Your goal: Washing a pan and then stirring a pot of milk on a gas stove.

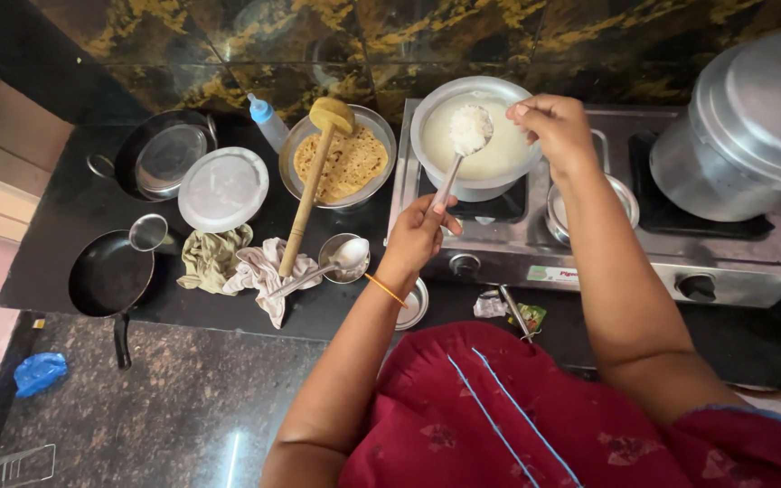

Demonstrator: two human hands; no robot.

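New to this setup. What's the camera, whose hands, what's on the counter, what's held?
One camera, worn on the person's head, looks down at their own bare hands; there is no robot. The left hand holds a long steel spoon heaped with white rice above a round steel pot of white liquid on a steel gas stove. The right hand pinches at the spoon's rice. On the black counter lie a wooden masher across a steel bowl, crumpled cloths and a black frying pan.
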